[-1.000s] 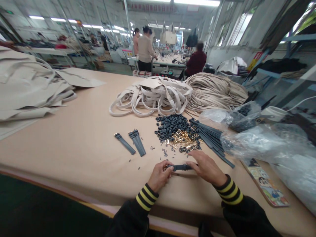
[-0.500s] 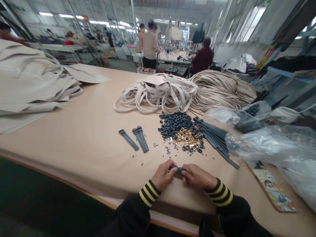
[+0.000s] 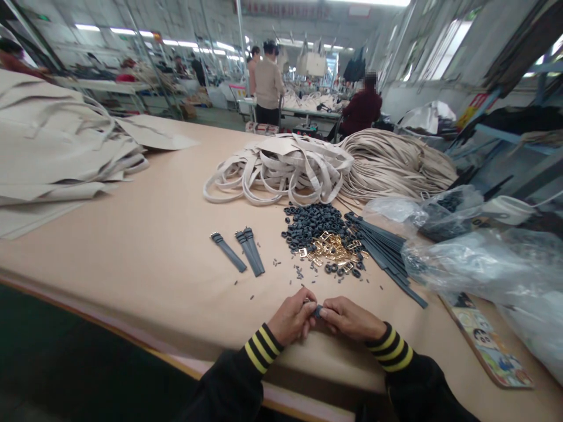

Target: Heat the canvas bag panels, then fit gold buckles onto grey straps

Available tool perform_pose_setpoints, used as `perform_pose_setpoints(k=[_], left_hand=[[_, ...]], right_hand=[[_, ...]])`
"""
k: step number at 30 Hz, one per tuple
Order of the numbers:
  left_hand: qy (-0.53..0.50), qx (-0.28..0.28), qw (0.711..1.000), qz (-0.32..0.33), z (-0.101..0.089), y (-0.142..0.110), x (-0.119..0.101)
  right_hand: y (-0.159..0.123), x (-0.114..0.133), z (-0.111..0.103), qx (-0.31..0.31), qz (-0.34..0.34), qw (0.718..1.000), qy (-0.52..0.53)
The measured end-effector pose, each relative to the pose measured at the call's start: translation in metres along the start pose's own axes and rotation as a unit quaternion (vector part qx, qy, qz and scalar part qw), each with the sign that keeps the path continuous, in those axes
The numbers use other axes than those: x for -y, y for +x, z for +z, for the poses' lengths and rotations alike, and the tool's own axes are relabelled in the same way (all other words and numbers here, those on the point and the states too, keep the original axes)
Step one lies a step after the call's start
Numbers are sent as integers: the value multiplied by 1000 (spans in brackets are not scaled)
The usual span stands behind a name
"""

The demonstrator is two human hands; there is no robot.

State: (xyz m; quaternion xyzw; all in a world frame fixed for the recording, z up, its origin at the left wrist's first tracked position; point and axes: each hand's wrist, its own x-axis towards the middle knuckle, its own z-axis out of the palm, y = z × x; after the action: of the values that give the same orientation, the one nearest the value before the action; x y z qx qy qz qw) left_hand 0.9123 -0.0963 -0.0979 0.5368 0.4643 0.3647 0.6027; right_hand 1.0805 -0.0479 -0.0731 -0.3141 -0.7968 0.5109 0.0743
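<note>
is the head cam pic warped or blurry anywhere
In the head view, the wide lens bows the table edge and leans the posts; the windows glare white; the dark piece between the left hand and right hand is too small and covered to show detail.

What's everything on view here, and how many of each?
Table: one, tan, under everything.
Fabric panels: a stack, beige, far left.
Looped straps: one heap, beige, mid-table.
Cord: one coil, beige, beside the heap.
Rings: many, dark grey, before the heap.
Buckles: many, gold, among the rings.
Strips: a bundle, dark grey, right of the rings.
Short straps: three, dark grey, left of the rings.
Plastic bags: several, clear, right.
Dark grey piece: one, between the hands.
Left hand: one, bare, pinching it.
Right hand: one, bare, pinching it.
</note>
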Motion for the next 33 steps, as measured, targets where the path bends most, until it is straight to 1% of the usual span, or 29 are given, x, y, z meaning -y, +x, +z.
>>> perform_pose_setpoints(k=[3, 6, 8, 10, 11, 12, 13, 14, 15, 16, 17, 18, 19, 20, 21, 23, 25, 26, 27, 28, 29, 30, 31, 32, 33], left_hand=[[18, 26, 999, 8, -1, -2, 5], [24, 36, 999, 10, 0, -1, 8], [34, 32, 999, 3, -1, 0, 6], [66, 20, 998, 3, -9, 3, -2], [91, 7, 996, 11, -18, 5, -9], [118, -15, 993, 23, -30, 6, -18], [147, -46, 987, 36, -47, 7, -28], [174, -85, 980, 46, -66, 8, -40], [198, -131, 970, 48, -89, 7, -51], [221, -171, 959, 38, -113, 6, -62], [250, -204, 946, 26, -138, 5, -72], [281, -236, 930, 17, -164, 3, -79], [312, -261, 914, 1, -188, 1, -85], [335, -287, 897, -17, -211, -1, -87], [348, -310, 884, -33, -231, -2, -86], [358, -320, 874, -80, -266, -2, -76], [380, -288, 871, -116, -291, 0, -59], [404, -268, 866, -118, -299, 1, -50], [437, -259, 854, -107, -306, 3, -41], [477, -269, 832, -87, -309, 5, -33], [518, -296, 800, -66, -309, 6, -26], [554, -337, 760, -48, -306, 6, -21], [580, -385, 717, -35, -300, 6, -19], [595, -425, 682, -23, -290, 6, -18], [599, -450, 662, -7, -276, 6, -20]], right_hand=[[3, 2, 1, 29, 3, 1000, -3], [6, 5, 6, 11, 1, 1000, -16], [8, 7, 6, -5, -3, 999, -32], [9, 8, -2, -14, -6, 998, -54], [10, 7, -10, -29, -6, 997, -71], [10, 5, -21, -58, -3, 994, -93], [10, 2, -34, -104, 7, 987, -122], [9, -4, -49, -162, 26, 974, -158], [8, -12, -63, -225, 60, 952, -197], [7, -21, -77, -279, 109, 923, -242], [6, -30, -90, -322, 167, 886, -289], [5, -40, -99, -349, 222, 849, -329], [4, -50, -106, -366, 265, 818, -357], [4, -58, -111, -375, 295, 796, -373], [4, -64, -113, -379, 312, 785, -379], [5, -72, -114, -384, 317, 783, -373], [6, -75, -112, -384, 318, 786, -365], [6, -76, -112, -383, 319, 789, -360], [6, -78, -113, -382, 319, 792, -355], [5, -79, -114, -380, 317, 795, -349], [5, -81, -117, -379, 315, 800, -344], [4, -83, -120, -377, 310, 805, -338], [3, -85, -123, -374, 304, 811, -331], [1, -87, -127, -371, 297, 818, -323], [-1, -88, -131, -370, 289, 825, -315]])
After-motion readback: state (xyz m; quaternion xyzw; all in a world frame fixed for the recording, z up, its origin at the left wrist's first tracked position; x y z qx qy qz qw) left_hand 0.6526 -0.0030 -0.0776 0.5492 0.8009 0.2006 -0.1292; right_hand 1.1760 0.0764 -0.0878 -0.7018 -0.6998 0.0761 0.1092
